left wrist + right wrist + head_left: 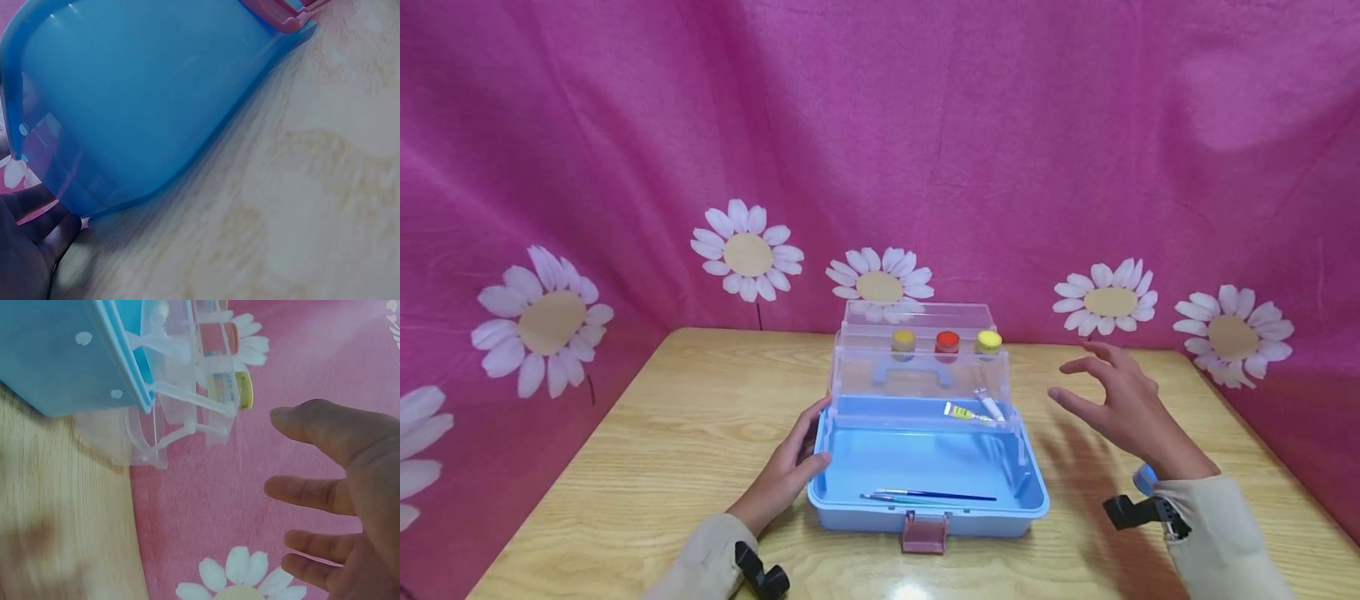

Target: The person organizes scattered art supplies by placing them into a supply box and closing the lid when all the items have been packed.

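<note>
Resting left hand [790, 471] flat against blue box [850, 508], long axis sideways, right hand [1123, 408] spread, hovering

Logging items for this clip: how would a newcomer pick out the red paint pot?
Start at the blue storage box mid-table. Its clear upper tray carries three small paint pots in a row. The red paint pot is the middle one, between two yellow-lidded pots.

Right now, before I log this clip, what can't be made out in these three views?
- Paint tube label: head view, too small to read.
- Paintbrushes in the blue box: head view, tips too thin to count.
- Paint jars: right wrist view, distorted behind clear trays.
- Left hand: left wrist view, cut off by the frame edge, dim.
- Right hand: palm hidden in head view.
</note>
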